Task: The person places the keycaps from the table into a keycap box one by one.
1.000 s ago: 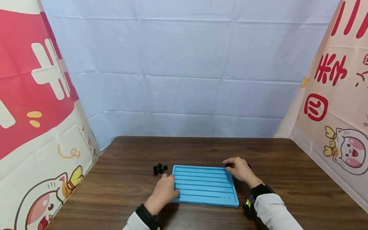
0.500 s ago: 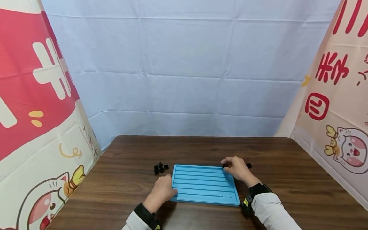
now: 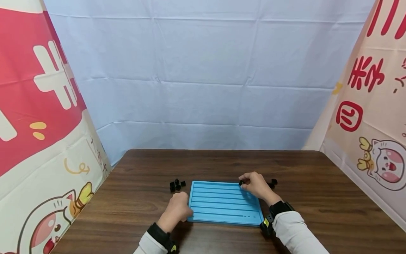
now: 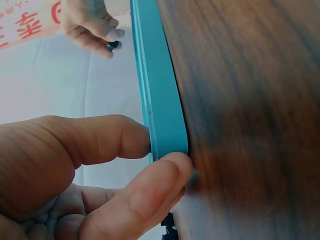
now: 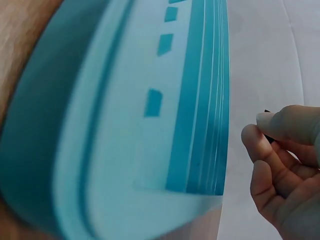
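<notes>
A light blue grooved board (image 3: 219, 203) with a raised rim lies on the table. My left hand (image 3: 176, 208) is at its near left part; in the left wrist view, thumb and a finger pinch a corner of the blue edge (image 4: 162, 90). Over the board's far right side, my right hand (image 3: 257, 185) holds a small black piece (image 3: 241, 182) between thumb and fingertips. The right wrist view shows only a bit of that dark piece (image 5: 269, 139), the fingers hiding most of it. Small slots (image 5: 154, 103) mark one strip of the board.
Several small black blocks (image 3: 176, 185) lie in a cluster left of the board. More black pieces (image 3: 272, 183) lie to its right, partly behind the right hand. The brown wooden table (image 3: 133, 197) ends at a pale blue cloth (image 3: 203, 106), with printed cloths at both sides.
My right hand has moved left over the board with the black piece, uncovering more of the black pieces on the right. The left hand keeps its place at the board, which has shifted slightly left.
</notes>
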Demonstrator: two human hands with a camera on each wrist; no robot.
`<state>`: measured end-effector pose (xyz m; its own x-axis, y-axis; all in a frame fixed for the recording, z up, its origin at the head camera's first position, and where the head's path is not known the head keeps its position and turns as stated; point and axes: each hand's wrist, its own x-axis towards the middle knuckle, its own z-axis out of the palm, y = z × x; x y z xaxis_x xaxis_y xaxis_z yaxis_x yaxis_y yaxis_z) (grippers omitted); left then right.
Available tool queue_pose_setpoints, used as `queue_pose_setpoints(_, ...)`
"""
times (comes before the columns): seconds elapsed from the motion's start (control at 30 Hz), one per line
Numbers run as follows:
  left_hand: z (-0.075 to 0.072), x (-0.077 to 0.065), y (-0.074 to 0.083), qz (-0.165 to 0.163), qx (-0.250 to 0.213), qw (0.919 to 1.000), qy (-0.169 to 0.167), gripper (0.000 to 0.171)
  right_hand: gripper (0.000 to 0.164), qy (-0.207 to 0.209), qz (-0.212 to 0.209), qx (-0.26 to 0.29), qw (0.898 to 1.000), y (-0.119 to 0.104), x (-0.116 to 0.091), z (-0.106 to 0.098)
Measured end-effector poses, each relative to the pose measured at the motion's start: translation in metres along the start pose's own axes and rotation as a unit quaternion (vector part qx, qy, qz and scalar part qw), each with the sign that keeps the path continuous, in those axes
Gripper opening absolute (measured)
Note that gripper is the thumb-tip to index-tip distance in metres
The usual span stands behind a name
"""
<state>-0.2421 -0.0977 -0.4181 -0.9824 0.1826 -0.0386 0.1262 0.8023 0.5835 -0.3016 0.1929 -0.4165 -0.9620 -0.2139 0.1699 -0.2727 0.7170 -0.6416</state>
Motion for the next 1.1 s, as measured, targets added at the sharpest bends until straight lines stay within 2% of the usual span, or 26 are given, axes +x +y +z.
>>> queue_pose_setpoints(0.27,0.000,0.003,-0.001,-0.002,-0.027,0.9994,-0.023,0.014,0.023,0.002,-0.005,-0.003,1.000,-0.001,-0.002,0.002)
queue_pose_setpoints(0.5,0.004,0.002,0.002,-0.003,-0.029,0.9993,-0.022,0.013,0.024,0.001,-0.018,-0.004,1.000,-0.002,-0.002,0.004)
queue_pose_setpoints(0.83,0.008,0.002,0.003,-0.013,-0.036,0.9990,-0.021,0.012,0.018,-0.002,-0.004,0.000,1.000,-0.010,0.003,0.009)
queue_pose_setpoints(1.1,0.007,0.004,0.004,-0.010,-0.015,0.9998,-0.013,0.014,0.020,-0.018,-0.054,-0.004,0.998,-0.014,0.007,0.012)
